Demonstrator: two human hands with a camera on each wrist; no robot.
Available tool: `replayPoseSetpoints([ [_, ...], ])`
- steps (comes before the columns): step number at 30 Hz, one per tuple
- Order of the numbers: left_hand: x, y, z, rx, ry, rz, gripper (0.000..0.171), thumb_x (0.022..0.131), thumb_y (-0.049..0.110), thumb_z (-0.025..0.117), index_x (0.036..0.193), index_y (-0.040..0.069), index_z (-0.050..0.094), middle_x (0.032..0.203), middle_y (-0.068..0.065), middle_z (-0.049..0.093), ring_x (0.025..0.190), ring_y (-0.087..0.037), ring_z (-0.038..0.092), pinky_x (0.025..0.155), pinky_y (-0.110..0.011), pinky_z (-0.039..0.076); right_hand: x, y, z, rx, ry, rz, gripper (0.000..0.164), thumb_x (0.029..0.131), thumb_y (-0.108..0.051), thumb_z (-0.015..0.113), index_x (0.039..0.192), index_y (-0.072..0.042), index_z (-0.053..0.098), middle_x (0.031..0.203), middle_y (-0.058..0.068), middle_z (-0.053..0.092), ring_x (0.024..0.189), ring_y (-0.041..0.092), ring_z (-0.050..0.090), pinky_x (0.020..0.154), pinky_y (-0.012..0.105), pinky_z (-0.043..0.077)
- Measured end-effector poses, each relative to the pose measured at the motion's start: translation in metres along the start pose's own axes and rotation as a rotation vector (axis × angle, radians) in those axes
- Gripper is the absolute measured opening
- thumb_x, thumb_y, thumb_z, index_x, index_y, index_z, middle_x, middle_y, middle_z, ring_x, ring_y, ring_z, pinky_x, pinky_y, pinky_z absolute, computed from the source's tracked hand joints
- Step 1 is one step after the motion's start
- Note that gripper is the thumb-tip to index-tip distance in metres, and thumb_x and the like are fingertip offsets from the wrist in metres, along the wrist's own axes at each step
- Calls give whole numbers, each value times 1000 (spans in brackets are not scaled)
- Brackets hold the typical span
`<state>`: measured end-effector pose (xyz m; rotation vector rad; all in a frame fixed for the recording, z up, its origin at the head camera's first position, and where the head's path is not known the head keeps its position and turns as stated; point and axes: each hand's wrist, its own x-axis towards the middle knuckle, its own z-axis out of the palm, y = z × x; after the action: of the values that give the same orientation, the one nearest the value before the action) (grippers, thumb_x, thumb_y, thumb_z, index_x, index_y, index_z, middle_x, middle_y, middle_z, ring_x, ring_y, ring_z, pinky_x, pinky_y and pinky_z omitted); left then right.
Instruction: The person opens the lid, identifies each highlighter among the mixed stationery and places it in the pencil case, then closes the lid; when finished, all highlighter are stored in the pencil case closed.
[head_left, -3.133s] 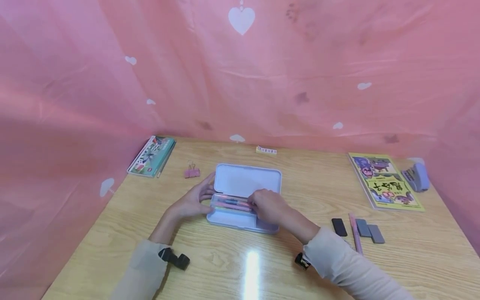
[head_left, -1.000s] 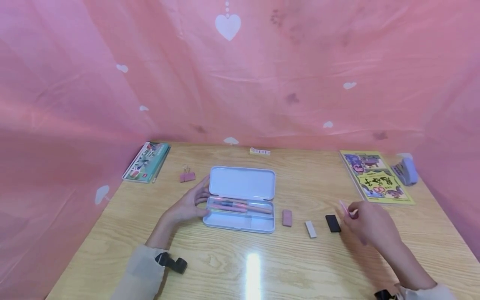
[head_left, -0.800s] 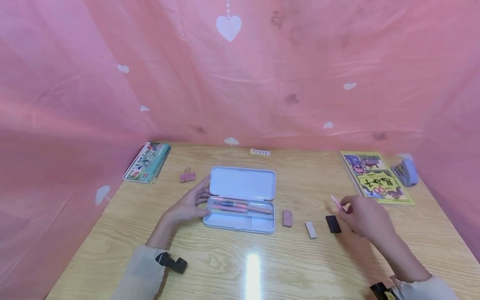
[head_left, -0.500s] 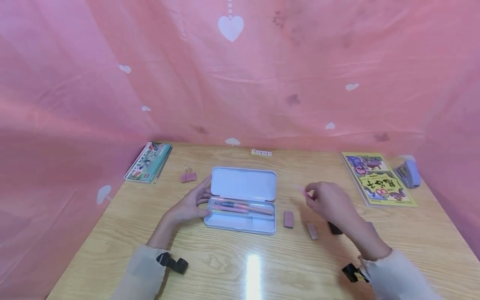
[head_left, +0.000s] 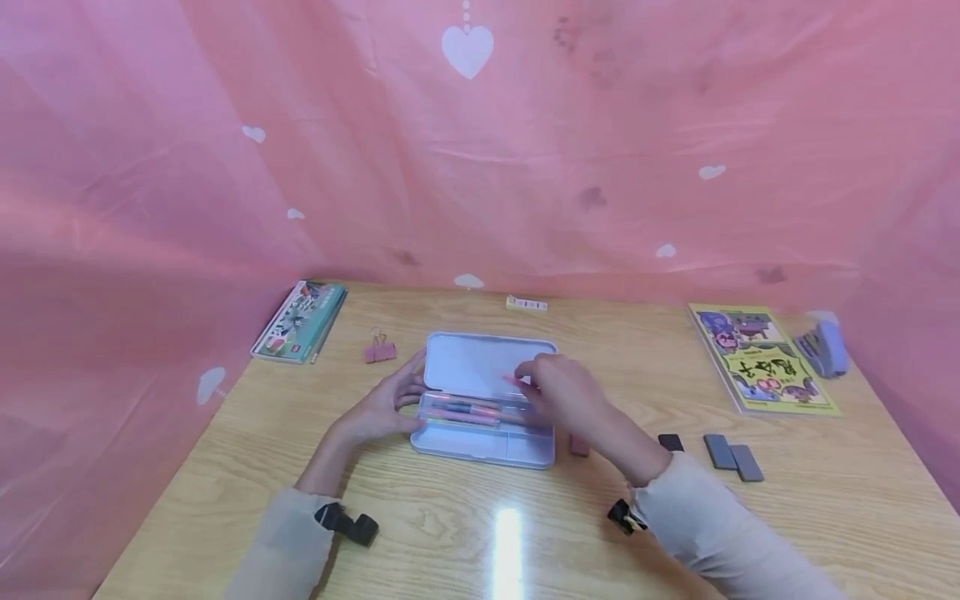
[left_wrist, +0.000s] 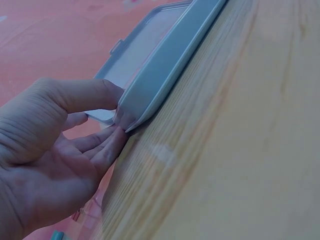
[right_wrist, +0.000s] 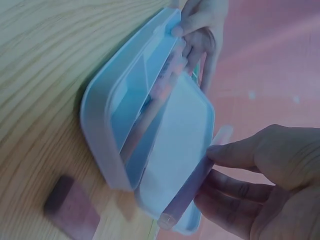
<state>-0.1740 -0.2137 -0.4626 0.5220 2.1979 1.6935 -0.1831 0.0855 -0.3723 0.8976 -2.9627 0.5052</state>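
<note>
The light blue pencil case (head_left: pixel 459 442) lies open on the table, its lid (head_left: pixel 468 362) tipped back. Several pens (head_left: pixel 461 410) lie in its rear compartment; the front compartments look bare. My left hand (head_left: pixel 382 408) grips the case's left end, with the thumb (left_wrist: pixel 95 95) on the near side and the other fingers at the end. Over the case's right part, my right hand (head_left: pixel 566 396) pinches a pink pen (right_wrist: pixel 187 192) between thumb and fingers. The pen is held above the case, apart from it. In the head view most of this pen is blurred or hidden by the hand.
A pink eraser (head_left: pixel 579 445) sits right of the case, partly under the right forearm. Farther right are a black block (head_left: pixel 671 442) and two blue-grey blocks (head_left: pixel 720 451). Books (head_left: pixel 765 358), a purple stapler (head_left: pixel 828 348), a binder clip (head_left: pixel 380 352) and notebooks (head_left: pixel 300 321) lie around.
My right hand left the case, took the pink pen from the table at the right, and came back left over the case with it. The left hand kept its hold.
</note>
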Motion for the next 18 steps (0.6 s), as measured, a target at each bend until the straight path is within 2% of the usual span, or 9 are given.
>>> replayPoseSetpoints([
  [7, 0, 0, 0, 9, 7, -16, 109, 74, -5, 72, 152, 29, 5, 128, -15, 49, 125, -28, 46, 110, -36, 37, 8, -6, 9, 34, 8, -68, 14, 83, -11, 69, 96, -9, 75, 83, 4, 70, 71, 13, 62, 64, 29, 56],
  [13, 0, -1, -1, 9, 9, -14, 108, 74, -5, 72, 153, 27, 6, 129, -16, 48, 125, -31, 45, 111, -41, 35, 11, -7, 24, 72, -28, -83, 15, 83, -10, 68, 97, -6, 73, 82, 5, 69, 70, 12, 59, 63, 28, 54],
  [18, 1, 0, -1, 8, 7, -16, 109, 73, -5, 73, 153, 27, 5, 129, -15, 49, 125, -29, 46, 110, -38, 36, 12, -9, 37, 68, -61, -75, 14, 84, -11, 69, 96, -5, 74, 85, 6, 70, 78, 17, 64, 70, 33, 56],
])
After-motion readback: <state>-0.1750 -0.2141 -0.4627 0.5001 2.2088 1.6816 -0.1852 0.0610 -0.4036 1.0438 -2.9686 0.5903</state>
